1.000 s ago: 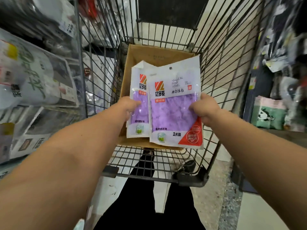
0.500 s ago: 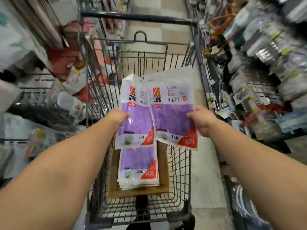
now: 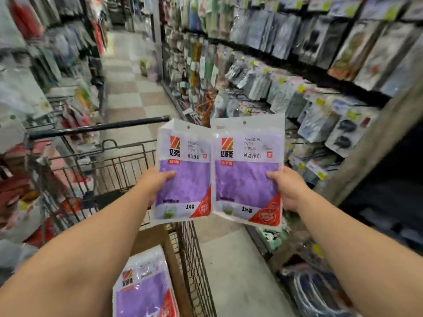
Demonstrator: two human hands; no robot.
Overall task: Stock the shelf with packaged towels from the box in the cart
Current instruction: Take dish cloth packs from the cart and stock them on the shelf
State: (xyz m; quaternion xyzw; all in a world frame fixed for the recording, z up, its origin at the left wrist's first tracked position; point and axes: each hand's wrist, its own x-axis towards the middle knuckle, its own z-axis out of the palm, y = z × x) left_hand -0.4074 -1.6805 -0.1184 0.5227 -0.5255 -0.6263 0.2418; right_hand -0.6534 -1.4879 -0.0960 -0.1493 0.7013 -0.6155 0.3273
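The left hand [image 3: 158,181] pinched one flat purple towel packet in clear plastic [image 3: 183,175] by its 9 o'clock edge, above the wire cart [image 3: 194,259]. The right hand [image 3: 288,188] gripped a second packet [image 3: 247,172] at its 3 o'clock edge. Both looked light, floppy and slick, best held by the edges.

Both bare forearms extended forward, raised to about the same height. Left hand [image 3: 158,183] gripped a towel pack [image 3: 185,179] by its left edge, thumb across front; right hand [image 3: 289,188] pinched a second pack [image 3: 246,177] by its right edge
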